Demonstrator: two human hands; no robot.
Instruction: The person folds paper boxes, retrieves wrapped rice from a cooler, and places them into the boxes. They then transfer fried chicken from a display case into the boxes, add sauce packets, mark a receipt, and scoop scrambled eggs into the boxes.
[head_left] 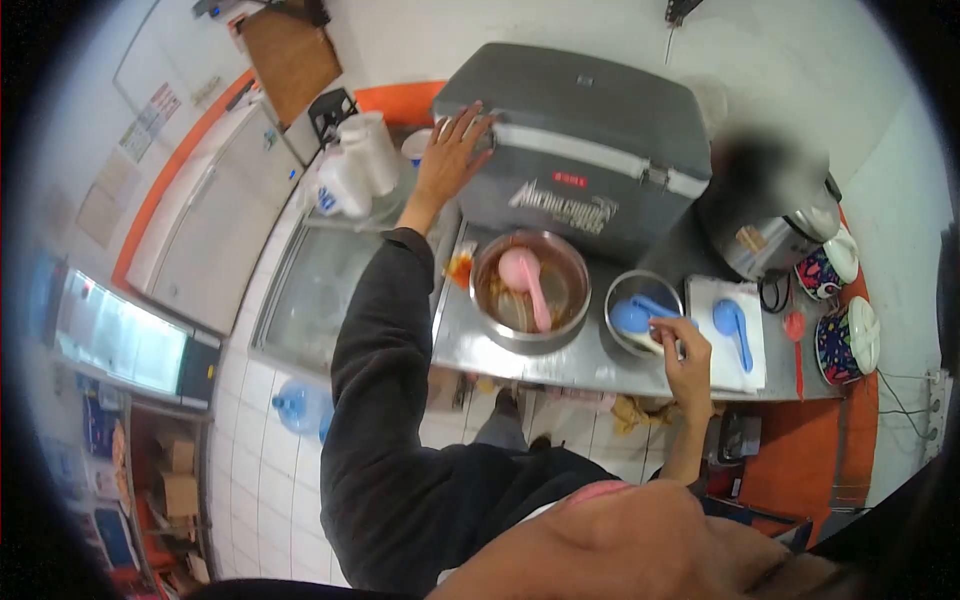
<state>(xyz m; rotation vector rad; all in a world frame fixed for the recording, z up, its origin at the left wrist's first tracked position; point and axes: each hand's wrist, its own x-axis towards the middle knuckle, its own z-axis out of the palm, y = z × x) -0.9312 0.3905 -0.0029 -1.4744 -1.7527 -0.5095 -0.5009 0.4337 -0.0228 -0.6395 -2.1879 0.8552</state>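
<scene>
My left hand (453, 160) rests with spread fingers on the front left corner of a big grey cooler box (590, 190), at the lid's edge. Over the right rim of a small metal bowl (618, 343), my right hand (687, 362) has its fingers pinched together; what lies between them is hidden. A blue ladle (630, 316) lies in that bowl, its handle close to my right fingertips. Left of it stands a larger metal bowl (530, 344) with a pink ladle (520, 270) and brownish residue inside.
On a white sheet (745, 372) at right lies another blue ladle (731, 320), beside a red spoon (797, 330). Behind stands a rice cooker-like appliance (770, 235); patterned pots (846, 345) edge the counter. White jugs (365, 155) stand left, above a glass-topped freezer (320, 290).
</scene>
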